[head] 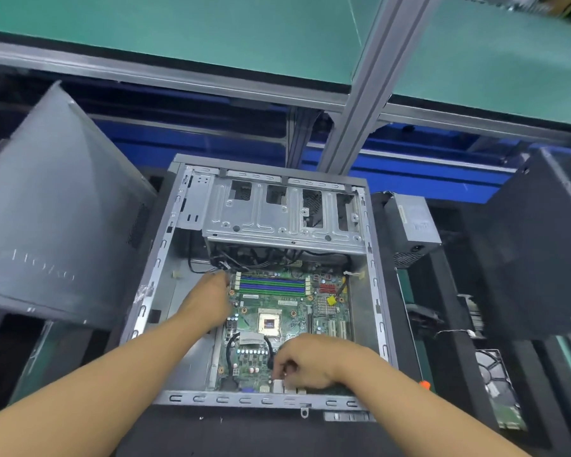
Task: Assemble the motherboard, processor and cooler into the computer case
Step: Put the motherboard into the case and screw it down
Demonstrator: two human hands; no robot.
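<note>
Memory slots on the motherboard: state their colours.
Memory slots: alternating blue and green, clearest in the head view.

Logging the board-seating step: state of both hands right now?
Left hand: on the left edge of the green motherboard inside the open grey metal computer case; grip cannot be told.
Right hand: fingers curled at the board's near edge; grip cannot be told.

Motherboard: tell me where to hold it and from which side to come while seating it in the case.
Hold the motherboard by its bare outer edges, from above, since it lies flat in the open-topped case. The left hand takes the far-left edge near the memory slots; the right hand takes the near edge by the rear ports. Avoid the exposed processor socket at centre.
</note>
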